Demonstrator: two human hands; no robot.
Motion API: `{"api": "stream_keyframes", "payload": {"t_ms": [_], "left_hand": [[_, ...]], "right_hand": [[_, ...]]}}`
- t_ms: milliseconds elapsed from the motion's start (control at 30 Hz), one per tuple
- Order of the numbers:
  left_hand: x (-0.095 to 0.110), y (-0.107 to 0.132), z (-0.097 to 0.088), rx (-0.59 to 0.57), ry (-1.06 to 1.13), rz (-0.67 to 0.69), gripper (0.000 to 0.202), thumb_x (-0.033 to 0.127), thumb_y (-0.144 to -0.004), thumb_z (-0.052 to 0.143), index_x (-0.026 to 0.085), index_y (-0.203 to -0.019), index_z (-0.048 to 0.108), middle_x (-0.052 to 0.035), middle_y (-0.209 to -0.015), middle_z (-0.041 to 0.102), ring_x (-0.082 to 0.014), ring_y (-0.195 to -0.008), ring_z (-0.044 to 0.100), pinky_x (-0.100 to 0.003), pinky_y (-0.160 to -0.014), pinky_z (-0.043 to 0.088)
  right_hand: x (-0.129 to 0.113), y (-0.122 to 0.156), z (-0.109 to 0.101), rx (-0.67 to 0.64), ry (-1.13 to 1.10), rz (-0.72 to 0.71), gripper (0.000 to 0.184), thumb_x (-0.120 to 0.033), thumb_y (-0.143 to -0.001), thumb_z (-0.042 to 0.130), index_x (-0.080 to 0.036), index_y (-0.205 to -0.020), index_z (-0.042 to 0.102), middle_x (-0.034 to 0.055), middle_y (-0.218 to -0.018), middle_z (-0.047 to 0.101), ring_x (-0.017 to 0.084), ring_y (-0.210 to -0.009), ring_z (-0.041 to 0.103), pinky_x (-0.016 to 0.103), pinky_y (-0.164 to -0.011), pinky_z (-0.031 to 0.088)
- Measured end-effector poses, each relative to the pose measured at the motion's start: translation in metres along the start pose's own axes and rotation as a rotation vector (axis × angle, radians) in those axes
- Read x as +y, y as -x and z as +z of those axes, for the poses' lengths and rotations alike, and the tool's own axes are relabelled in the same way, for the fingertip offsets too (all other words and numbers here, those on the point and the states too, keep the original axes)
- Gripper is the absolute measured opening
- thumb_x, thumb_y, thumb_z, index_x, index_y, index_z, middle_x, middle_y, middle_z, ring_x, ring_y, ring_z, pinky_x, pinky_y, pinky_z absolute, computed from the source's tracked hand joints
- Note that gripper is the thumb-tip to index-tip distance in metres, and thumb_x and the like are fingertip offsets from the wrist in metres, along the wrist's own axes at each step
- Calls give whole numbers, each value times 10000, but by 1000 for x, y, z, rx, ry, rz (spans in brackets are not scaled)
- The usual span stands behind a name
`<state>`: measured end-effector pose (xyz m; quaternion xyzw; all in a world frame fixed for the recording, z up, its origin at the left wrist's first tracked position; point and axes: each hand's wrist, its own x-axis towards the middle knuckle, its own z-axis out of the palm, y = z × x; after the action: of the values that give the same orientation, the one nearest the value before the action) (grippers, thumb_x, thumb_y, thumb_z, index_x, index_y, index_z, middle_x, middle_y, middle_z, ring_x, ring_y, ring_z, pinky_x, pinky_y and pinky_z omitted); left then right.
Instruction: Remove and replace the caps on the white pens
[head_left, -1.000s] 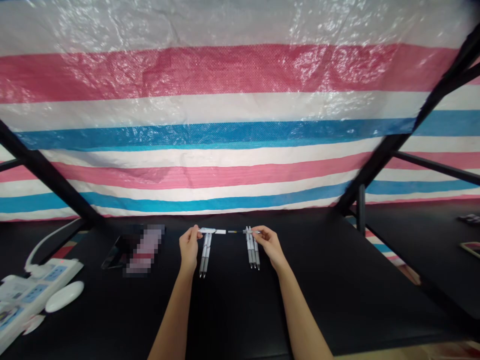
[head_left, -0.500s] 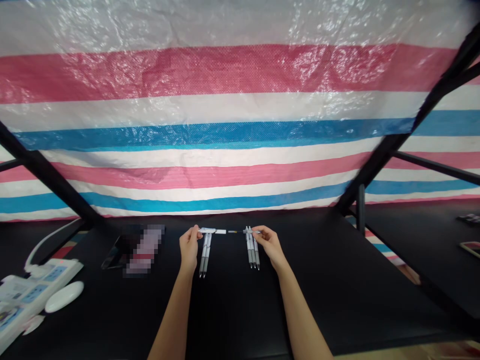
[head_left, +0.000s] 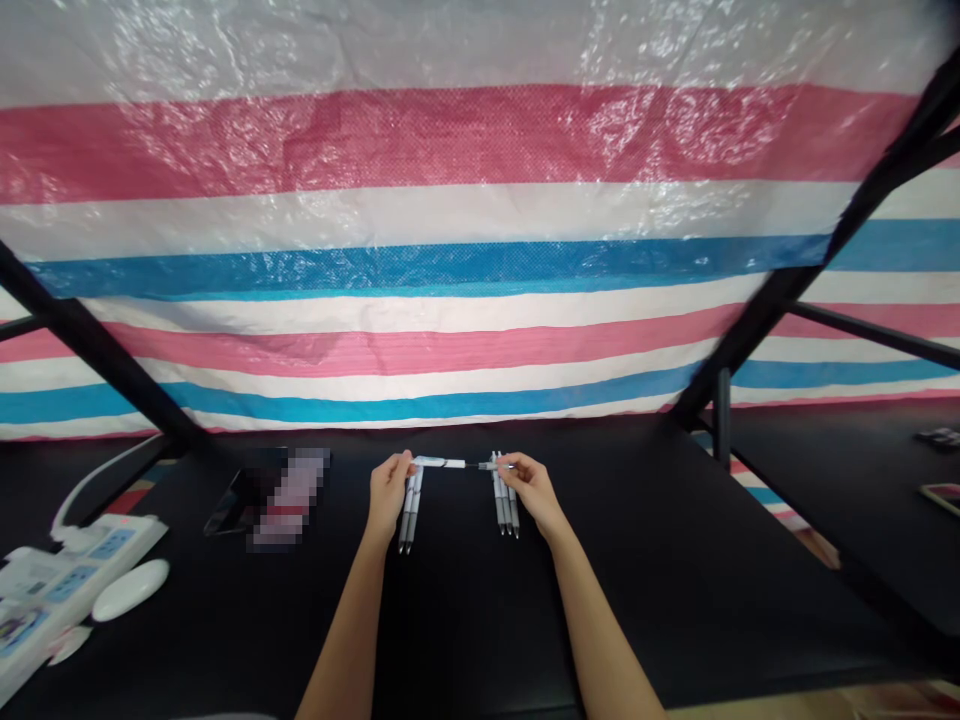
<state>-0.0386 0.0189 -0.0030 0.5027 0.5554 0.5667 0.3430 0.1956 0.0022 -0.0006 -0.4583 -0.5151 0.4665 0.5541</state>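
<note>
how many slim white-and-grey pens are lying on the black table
5: two pens near the left hand, three pens near the right hand. More could be hidden beneath the hands.

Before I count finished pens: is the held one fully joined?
Not fully: a thin rod shows between its barrel and the right hand.

No lettering, brand or number can be read: the faint marks on the pens (head_left: 506, 503) are too small to make out, and the print on the adapter (head_left: 24, 573) at the power strip (head_left: 96, 562) is too blurred.
</note>
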Motion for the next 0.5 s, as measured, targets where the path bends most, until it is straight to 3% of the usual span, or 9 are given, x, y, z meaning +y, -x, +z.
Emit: {"api": "stream_keyframes", "payload": {"t_ms": [233, 400, 500], "left_hand": [[3, 2, 2, -122, -117, 38, 432, 533, -765, 506, 155, -572, 583, 14, -564, 518, -105, -521, 430, -221, -514, 315], [-8, 1, 3, -185, -136, 28, 445, 550, -781, 474, 160, -593, 577, 28, -522, 461, -101, -491, 388, -222, -493, 283], [-12, 2, 4, -175, -138, 23, 448, 550, -789, 460, 157, -610, 583, 19, -548, 478, -107, -513, 399, -225, -504, 286]], "right_hand": [[10, -1, 3, -25, 48, -1, 288, -440, -653, 683, -190, -794, 662, -34, -519, 482, 91, -454, 380, 225, -446, 281], [15, -3, 3, -16, 149, -36, 268, -409, -675, 658, -182, -815, 687, -10, -575, 559, 95, -457, 411, 232, -453, 315], [16, -4, 4, -5, 219, -78, 261, -405, -695, 638, -188, -829, 691, 22, -692, 640, 133, -541, 514, 256, -521, 387]]}}
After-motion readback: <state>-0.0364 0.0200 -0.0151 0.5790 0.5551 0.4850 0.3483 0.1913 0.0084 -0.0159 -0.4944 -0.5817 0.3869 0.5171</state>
